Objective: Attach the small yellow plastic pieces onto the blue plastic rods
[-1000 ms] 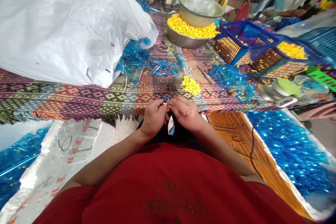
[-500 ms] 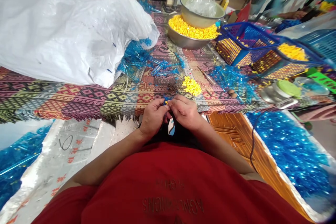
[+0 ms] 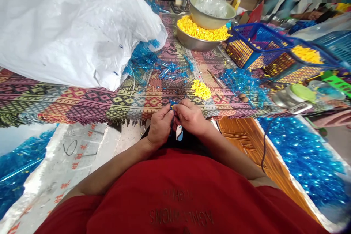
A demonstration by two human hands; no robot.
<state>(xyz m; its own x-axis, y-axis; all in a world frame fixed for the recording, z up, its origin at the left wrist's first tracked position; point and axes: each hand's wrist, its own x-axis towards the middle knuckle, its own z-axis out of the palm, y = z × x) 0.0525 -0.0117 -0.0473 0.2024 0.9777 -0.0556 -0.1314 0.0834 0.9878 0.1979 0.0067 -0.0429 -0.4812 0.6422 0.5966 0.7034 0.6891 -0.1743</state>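
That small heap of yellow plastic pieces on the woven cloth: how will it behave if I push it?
Probably light and quick to scatter: the small yellow plastic pieces lie loose in a low heap. Rolling is hard to judge. The patterned woven cloth looks textured, so it may slow sliding.

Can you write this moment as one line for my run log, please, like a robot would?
left hand: holds blue plastic strand | right hand: fingers at small yellow piece | nearby: yellow pieces on woven cloth

Bright, even light left only soft shadows beneath the left hand [image 3: 160,126]; the frame's edges around it bowed with wide-angle distortion.
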